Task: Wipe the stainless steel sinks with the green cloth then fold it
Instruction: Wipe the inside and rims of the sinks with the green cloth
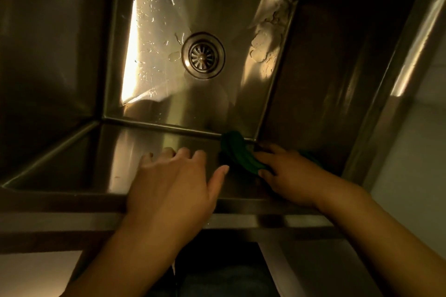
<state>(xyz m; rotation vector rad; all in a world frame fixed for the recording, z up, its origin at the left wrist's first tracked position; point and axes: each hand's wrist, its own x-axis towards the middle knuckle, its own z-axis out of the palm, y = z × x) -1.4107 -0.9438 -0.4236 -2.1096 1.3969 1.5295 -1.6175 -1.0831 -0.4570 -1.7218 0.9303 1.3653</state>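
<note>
I look straight down into a deep stainless steel sink [72,60]. Its bottom is wet, with water drops on the left side and a round drain [203,55] in the middle. My right hand [292,176] presses the bunched green cloth [237,152] against the near wall, low down by the near right corner. The cloth sticks out past my fingers on both sides. My left hand [173,181] rests over the near rim with its fingers spread on the inner wall, holding nothing.
Pale dried residue [263,46] marks the right side of the sink bottom. The steel front rim [60,219] runs across below my hands. A pale wall or surface [415,176] lies to the right of the sink's right rim.
</note>
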